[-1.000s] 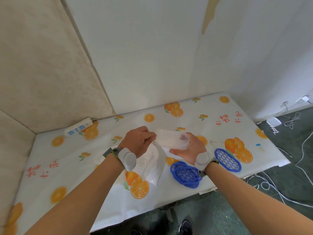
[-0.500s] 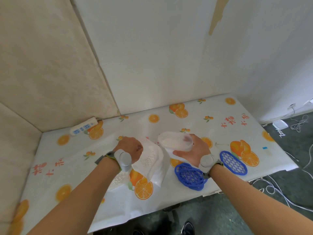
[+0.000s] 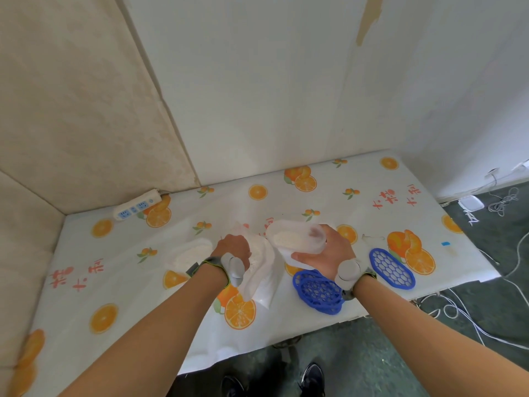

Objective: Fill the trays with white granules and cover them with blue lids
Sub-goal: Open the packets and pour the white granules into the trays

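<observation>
My right hand (image 3: 325, 252) grips a clear oval tray (image 3: 294, 236) that holds white granules, just above the table. My left hand (image 3: 234, 249) grips the top of a white bag of granules (image 3: 262, 270) that lies on the table. Another tray with white granules (image 3: 190, 253) sits to the left of my left hand. One blue honeycomb lid (image 3: 317, 290) lies under my right wrist near the front edge. A second blue lid (image 3: 390, 267) lies to its right.
The table (image 3: 114, 282) has an orange-print cloth and stands in a corner of two walls. A white power strip (image 3: 137, 207) lies at the back left. White cables (image 3: 458, 310) trail on the floor to the right. My shoes (image 3: 312, 379) show below the front edge.
My left hand has come down with the bag to the table and moved away from the tray. The tray in my right hand has tipped level, with granules inside.
</observation>
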Demonstrator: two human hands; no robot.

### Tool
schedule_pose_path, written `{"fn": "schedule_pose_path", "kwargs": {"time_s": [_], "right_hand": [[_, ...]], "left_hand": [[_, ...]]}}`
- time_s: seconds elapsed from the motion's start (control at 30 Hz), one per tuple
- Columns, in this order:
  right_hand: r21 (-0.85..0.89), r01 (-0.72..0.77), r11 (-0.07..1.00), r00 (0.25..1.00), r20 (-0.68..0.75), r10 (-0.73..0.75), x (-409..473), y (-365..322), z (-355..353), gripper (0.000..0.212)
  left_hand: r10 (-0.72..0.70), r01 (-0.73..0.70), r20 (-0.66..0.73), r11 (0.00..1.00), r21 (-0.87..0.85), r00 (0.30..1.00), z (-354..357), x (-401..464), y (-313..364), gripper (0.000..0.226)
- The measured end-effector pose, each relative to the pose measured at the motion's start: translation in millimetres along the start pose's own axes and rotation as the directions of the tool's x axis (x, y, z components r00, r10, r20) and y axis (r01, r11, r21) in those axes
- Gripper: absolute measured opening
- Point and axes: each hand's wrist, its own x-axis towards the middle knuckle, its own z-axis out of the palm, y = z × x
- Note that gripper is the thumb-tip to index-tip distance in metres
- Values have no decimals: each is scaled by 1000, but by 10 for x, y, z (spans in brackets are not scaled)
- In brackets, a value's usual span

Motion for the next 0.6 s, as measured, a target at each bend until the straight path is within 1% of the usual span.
{"fn": "schedule_pose_path", "kwargs": {"time_s": [0.07, 0.17, 0.2, 0.23, 0.3, 0.33, 0.4, 0.5, 0.6], "right_hand": [[6, -1, 1000, 1000, 1, 1, 2, -4, 7, 88], [11, -7, 1000, 1000, -5, 7, -3, -10, 10, 88], [9, -8, 1000, 1000, -7, 8, -4, -14, 9, 87], [7, -8, 1000, 1000, -8, 8, -5, -18, 5, 86], [2, -5, 1000, 1000, -3, 5, -10, -21, 1, 87], [0, -4, 1000, 1000, -1, 4, -16, -22, -1, 88], [-2, -5, 1000, 1000, 6, 5, -28, -20, -7, 88], [-6, -4, 1000, 1000, 10, 4, -31, -20, -14, 87], [-14, -11, 1000, 1000, 11, 11, -27, -31, -19, 86]], "left_hand": [[-20, 21, 34, 999, -34, 999, 17, 5, 26, 18], [-66, 72, 54, 992, -105, 996, 66, 6, 24, 31], [-73, 81, 61, 987, -137, 995, 77, 1, 9, 30], [-82, 95, 75, 978, -186, 994, 80, -15, -6, 26], [-141, 168, 108, 936, -310, 984, 88, -28, -36, 31], [-192, 226, 126, 897, -379, 973, 82, -31, -48, 34], [-260, 308, 164, 792, -527, 951, 74, -40, -60, 32], [-299, 344, 194, 614, -710, 934, 49, -61, -93, 28], [-328, 341, 189, 507, -792, 926, 29, -103, -185, 25]]}}
